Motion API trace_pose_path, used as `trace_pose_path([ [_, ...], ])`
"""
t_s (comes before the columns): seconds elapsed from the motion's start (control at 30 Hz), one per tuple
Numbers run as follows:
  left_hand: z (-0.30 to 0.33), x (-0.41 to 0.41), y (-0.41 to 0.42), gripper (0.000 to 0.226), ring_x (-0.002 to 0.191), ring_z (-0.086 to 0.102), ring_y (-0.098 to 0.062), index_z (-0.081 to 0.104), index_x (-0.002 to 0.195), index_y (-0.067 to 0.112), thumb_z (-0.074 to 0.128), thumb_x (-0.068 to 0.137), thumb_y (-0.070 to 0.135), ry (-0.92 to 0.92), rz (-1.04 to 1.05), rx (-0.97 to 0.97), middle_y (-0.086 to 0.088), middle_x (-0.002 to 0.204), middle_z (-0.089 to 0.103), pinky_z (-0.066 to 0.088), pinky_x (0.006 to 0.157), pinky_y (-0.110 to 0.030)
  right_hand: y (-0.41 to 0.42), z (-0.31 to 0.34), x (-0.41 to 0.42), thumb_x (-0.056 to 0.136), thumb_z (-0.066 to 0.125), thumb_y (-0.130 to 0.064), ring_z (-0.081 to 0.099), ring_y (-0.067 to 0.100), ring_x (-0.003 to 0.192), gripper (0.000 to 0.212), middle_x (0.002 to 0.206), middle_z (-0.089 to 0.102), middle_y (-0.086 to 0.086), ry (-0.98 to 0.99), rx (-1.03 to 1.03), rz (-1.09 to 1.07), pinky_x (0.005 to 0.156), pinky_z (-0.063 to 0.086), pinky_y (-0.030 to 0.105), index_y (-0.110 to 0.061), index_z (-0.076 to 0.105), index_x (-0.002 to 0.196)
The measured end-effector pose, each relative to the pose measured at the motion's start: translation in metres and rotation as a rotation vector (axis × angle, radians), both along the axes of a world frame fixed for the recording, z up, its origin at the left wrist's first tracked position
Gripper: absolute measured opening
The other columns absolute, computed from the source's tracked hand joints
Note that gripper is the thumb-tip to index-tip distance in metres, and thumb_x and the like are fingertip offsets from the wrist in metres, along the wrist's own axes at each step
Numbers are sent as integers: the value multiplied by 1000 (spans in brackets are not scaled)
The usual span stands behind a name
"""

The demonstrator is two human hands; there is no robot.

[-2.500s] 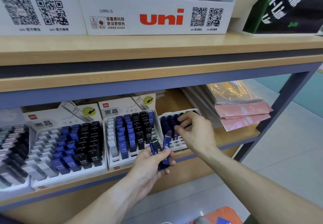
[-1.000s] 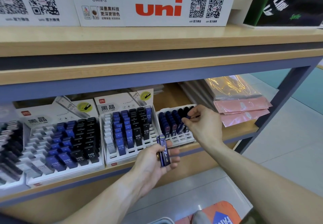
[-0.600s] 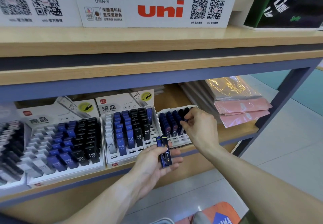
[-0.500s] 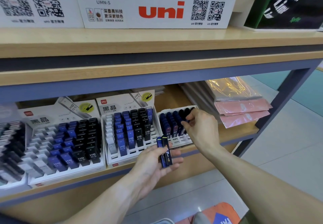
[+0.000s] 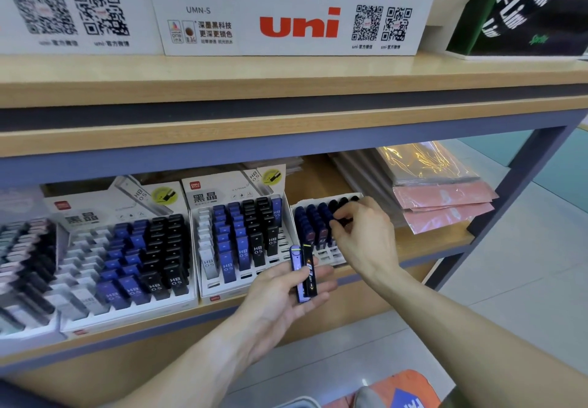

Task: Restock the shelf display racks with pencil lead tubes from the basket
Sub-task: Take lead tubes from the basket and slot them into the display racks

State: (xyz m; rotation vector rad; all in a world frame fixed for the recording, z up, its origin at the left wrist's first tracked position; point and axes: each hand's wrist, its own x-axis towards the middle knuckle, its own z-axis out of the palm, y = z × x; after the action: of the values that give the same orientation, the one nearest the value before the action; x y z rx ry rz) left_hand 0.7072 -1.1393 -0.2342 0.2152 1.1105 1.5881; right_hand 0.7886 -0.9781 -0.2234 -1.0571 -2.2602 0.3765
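Observation:
My left hand holds two pencil lead tubes, one blue and one black, upright against its fingers in front of the lower shelf. My right hand reaches into the small white display rack at the shelf's right, its fingertips pinching a dark tube among the rows of dark blue and black tubes there. Left of it stands a larger white rack with blue, black and white HB 0.5 tubes.
Another rack of tubes stands further left, and a third at the frame's left edge. Pink and clear plastic sleeves lie stacked at the shelf's right. White uni boxes stand on the upper shelf. An orange basket corner shows below.
My right hand has stayed at the small rack, its fingers shifting among the back rows of tubes. My left hand has tipped slightly, still holding the two tubes.

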Motion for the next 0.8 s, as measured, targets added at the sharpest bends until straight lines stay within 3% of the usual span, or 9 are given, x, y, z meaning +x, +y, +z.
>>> trace_pose_path([
  [0.07,-2,-1,-1,25,105,73,-36,62,125,-2,52,103,4,21,1,-1,-19,114,74,63,82,-37,-13,14,3,81,78,-44,67,10,73,19,84,69,-9,105,-250,35,69,56,33,-27,71,88],
  [0.13,-5,-2,-2,26,106,73,-34,63,126,1,55,101,5,49,-8,-3,-17,116,74,62,79,-34,-29,23,7,72,86,-48,70,9,66,32,78,73,-4,140,-607,149,60,56,31,-25,71,88],
  [0.27,-7,-1,-2,29,108,72,-35,65,126,4,61,97,3,68,-18,-7,-19,116,74,59,87,-37,-40,26,14,74,90,-12,69,10,59,32,86,75,12,160,-888,227,50,52,21,-9,70,99],
  [0.37,-6,-2,-1,28,104,73,-37,64,125,2,61,97,1,40,13,-11,-21,113,74,57,94,-43,-31,26,14,80,83,-3,68,13,64,26,90,76,13,153,-915,210,53,51,19,-10,70,102],
  [0.5,-8,-2,0,28,100,74,-37,61,125,1,59,98,-2,61,36,-20,-21,110,75,59,92,-44,-25,20,18,82,78,-2,70,15,70,28,84,77,6,108,-852,264,62,56,25,-18,69,103],
  [0.6,-11,-1,1,28,99,75,-35,62,124,2,61,97,-3,82,53,-42,-21,109,75,61,86,-40,-28,17,18,77,86,-21,68,8,65,24,81,74,-3,41,-639,234,66,60,32,-27,70,94],
  [0.7,-13,1,4,27,100,75,-33,66,120,3,66,93,-4,121,51,-62,-20,108,76,61,81,-37,-33,15,18,62,93,-45,66,3,60,40,78,70,-7,-3,-451,187,58,56,25,-30,66,88],
  [0.8,-12,4,9,26,100,75,-30,69,118,5,68,92,-2,131,45,-62,-18,106,76,59,83,-36,-32,12,18,60,93,-46,65,1,60,43,74,69,-9,2,-415,155,60,56,27,-31,64,88],
])
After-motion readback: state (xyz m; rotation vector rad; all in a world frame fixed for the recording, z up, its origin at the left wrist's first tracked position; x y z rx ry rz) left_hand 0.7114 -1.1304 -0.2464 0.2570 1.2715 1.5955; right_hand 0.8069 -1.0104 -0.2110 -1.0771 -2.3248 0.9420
